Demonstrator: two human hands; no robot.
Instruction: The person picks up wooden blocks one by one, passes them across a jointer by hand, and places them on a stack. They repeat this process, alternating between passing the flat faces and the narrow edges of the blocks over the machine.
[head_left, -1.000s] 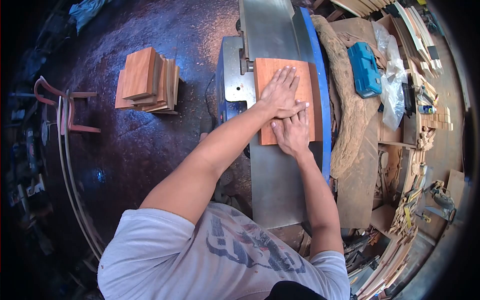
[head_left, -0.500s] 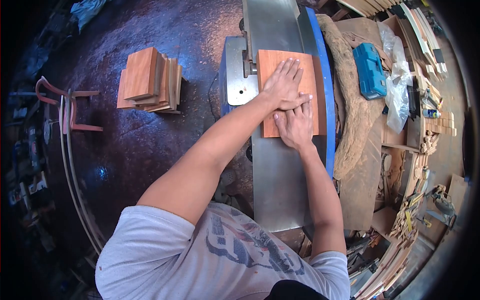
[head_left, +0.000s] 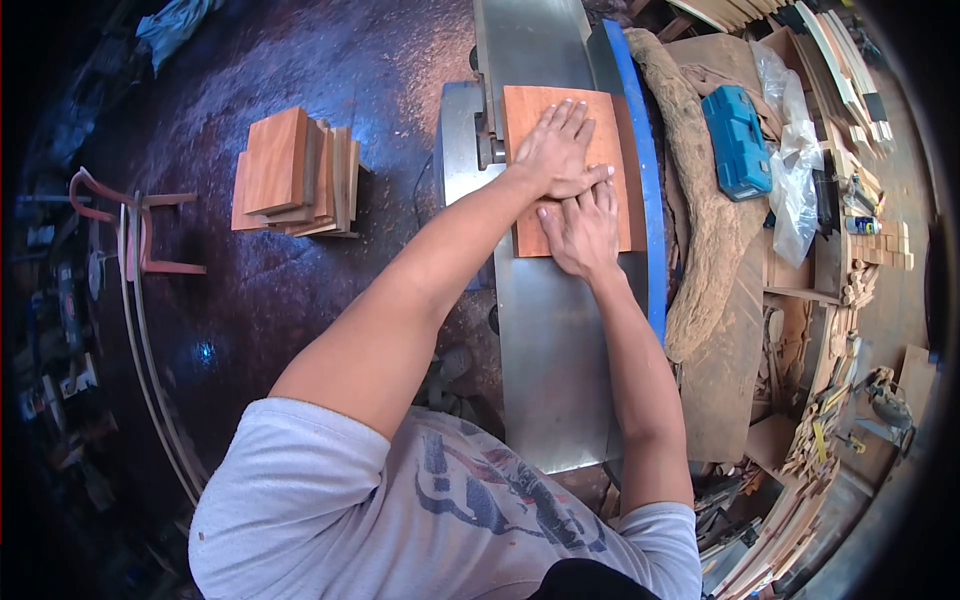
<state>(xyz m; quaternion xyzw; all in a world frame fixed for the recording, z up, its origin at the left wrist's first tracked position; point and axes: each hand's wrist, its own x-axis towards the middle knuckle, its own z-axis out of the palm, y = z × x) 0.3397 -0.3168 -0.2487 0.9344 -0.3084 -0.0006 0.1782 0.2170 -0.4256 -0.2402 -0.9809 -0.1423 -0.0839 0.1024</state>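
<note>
Pressing flat on a reddish wooden board point(head_left: 525, 115), both bare hands lie palm down from where I stand. The left hand point(head_left: 555, 155) is the farther one, its fingers reaching up across the board's face. The right hand point(head_left: 583, 230) sits nearer the body, on the lower part of the same board, with its fingertips meeting the heel of the left hand around the thumb. Neither hand is closed round anything: the palms are down, the left fingers slightly spread and the right ones fairly close together.

The board lies on the long metal bed point(head_left: 555, 340) of a machine, beside the blue-edged fence point(head_left: 652, 240) that runs along the bed's right side. A pale metal plate point(head_left: 460, 150) sticks out at the left, close to the board. More bare bed shows below, between the two forearms.

Over on the dark floor point(head_left: 390, 130), pale shavings are scattered near a stack of boards point(head_left: 280, 165), with a red chair point(head_left: 147, 225) farther left. Past the fence I see a rough, curved log point(head_left: 700, 210), then a blue case point(head_left: 738, 145), with clear plastic point(head_left: 795, 200) beside it. Farther right, by some small wooden blocks point(head_left: 893, 245), stands or lies what looks like a can point(head_left: 858, 225), though it is too small to be sure.
</note>
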